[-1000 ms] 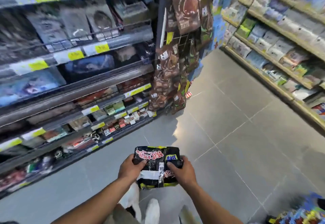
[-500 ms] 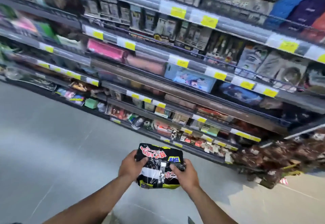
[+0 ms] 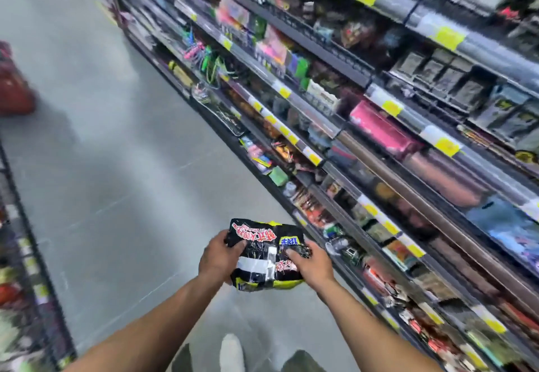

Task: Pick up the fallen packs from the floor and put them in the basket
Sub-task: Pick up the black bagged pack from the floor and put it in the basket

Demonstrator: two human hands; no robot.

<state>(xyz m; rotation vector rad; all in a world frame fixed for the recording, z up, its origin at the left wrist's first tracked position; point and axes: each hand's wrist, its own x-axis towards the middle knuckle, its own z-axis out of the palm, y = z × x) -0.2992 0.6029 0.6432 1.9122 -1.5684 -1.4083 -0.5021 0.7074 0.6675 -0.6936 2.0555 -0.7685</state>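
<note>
Both hands hold one pack [image 3: 264,244] between them at about waist height, out in front of the body and above the floor [image 3: 116,167]. The left hand [image 3: 218,257] grips the pack's left edge, its thumb lying across the top face and the fingers hidden beneath. The right hand [image 3: 312,263] grips the right edge in the same way, with the thumb pressed on the front.

The pack is black and crinkled, with red and white lettering, a pale band across the middle and yellow-green trim along its near edge. It lies tilted, face up toward the camera.

A long run of shelves [image 3: 379,144] with yellow price tags stands to the right, crowded with small goods. Another rack [image 3: 20,255] edges the aisle on the left. A red thing [image 3: 13,91] sits on the floor far to the left, too blurred to name. A white shoe [image 3: 232,351] shows below the forearms.
</note>
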